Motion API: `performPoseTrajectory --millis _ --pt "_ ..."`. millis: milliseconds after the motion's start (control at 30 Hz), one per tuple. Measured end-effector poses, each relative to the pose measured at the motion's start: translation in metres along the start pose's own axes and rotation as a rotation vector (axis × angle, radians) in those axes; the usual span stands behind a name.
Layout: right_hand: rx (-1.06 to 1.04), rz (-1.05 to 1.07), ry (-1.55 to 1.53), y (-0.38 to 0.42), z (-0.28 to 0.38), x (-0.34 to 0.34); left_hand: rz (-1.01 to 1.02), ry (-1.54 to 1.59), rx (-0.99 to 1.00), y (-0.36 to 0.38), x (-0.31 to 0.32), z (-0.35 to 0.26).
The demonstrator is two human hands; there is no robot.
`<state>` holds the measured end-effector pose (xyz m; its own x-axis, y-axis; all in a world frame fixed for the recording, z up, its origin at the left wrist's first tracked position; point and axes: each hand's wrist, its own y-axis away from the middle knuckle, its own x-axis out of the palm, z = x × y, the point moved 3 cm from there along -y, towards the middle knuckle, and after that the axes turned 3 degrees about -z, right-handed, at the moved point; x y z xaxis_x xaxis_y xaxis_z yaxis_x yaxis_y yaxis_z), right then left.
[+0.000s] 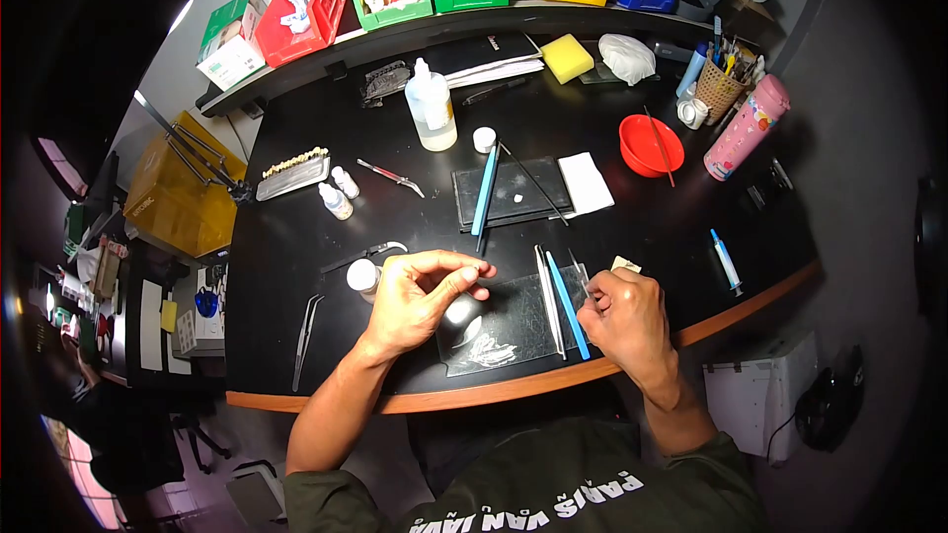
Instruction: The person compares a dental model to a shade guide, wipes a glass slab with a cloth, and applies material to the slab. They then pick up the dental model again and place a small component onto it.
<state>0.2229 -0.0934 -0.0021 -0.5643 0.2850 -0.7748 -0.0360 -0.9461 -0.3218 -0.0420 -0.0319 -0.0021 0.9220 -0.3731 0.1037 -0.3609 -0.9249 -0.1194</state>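
My left hand (420,298) is raised above the desk with thumb and forefinger pinched; whatever sits between them is too small to name. Closed too, my right hand (629,318) hovers by the right edge of a glass slab (518,311), and what its fingers grip is hidden. White paste (489,351) is smeared on the slab's near part. Across the slab lie a slim silver instrument (549,304) and a blue-handled instrument (568,306). A jar with a white lid (362,276) stands left of my left hand. Tweezers (307,343) lie farther left.
Behind the slab are a black palette (474,199), a white paper pad (587,184) and a clear bottle (432,109). A red bowl (642,153), pink flask (748,128) and syringe (726,262) are on the right. A shade guide (293,178) and small bottles (337,201) stand left.
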Motion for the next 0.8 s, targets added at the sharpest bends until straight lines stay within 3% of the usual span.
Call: performPoseTrajectory --millis 800 --pt "-0.018 -0.029 -0.067 0.012 0.001 0.002 0.168 0.386 -0.084 0.001 -0.007 0.01"
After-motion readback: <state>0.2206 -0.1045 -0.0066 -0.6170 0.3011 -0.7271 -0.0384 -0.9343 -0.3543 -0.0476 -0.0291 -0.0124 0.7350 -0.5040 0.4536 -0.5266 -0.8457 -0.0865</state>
